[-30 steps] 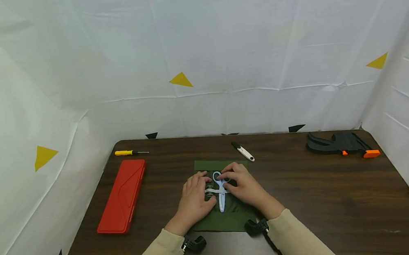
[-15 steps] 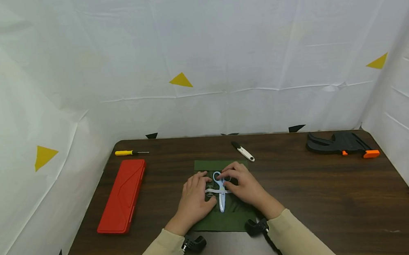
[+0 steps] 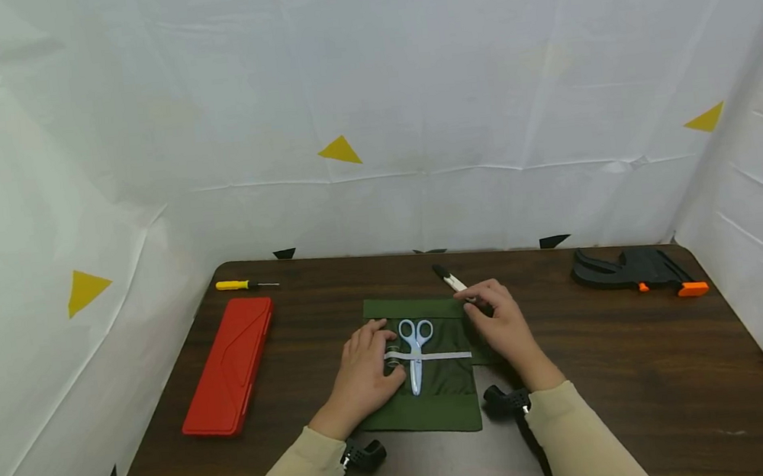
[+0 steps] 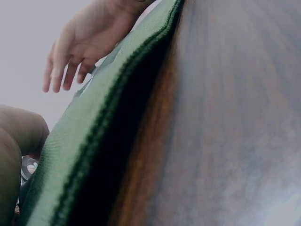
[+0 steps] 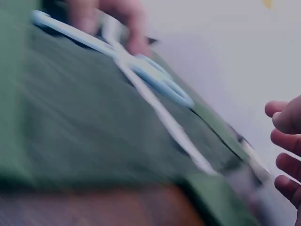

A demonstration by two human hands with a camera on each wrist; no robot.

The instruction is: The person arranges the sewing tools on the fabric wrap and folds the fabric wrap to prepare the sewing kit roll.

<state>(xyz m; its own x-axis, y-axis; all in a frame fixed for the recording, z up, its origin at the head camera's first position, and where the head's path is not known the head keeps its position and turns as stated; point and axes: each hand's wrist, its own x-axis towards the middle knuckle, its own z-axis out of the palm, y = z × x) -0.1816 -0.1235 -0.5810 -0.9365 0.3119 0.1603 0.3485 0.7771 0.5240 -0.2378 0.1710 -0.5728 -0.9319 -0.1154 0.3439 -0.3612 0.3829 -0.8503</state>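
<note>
At the far left of the dark wooden table (image 3: pixel 642 366) I have a yellow-handled screwdriver (image 3: pixel 234 285), and nearer me a red case (image 3: pixel 228 368) lies at a slant, well apart from my work. Over on the far right rests a black clamp (image 3: pixel 636 269) with orange ends. White sheeting (image 3: pixel 407 74) rises behind, marked with yellow triangles (image 3: pixel 340 150). In front of me the green cloth (image 3: pixel 426 415) is spread out, its right-hand flap partly under my forearm in the head view. The pale blue scissors (image 3: pixel 417 378) lie on it, handles away from me, with a white strap (image 3: pixel 444 355) running across their middle. Just past the cloth's far right corner is a slim white tool (image 3: pixel 453 281) with a black end; my right hand (image 3: pixel 503 326) partly hides it. That hand is released, thumb and fingers apart at the tool's near end, though I can't tell whether they touch it. My left hand (image 3: pixel 363 362) rests at the cloth's left side, thumb and fingers bent to either side of a small round thing (image 3: pixel 393 362) by the strap; whether they grip it, I can't tell.
</note>
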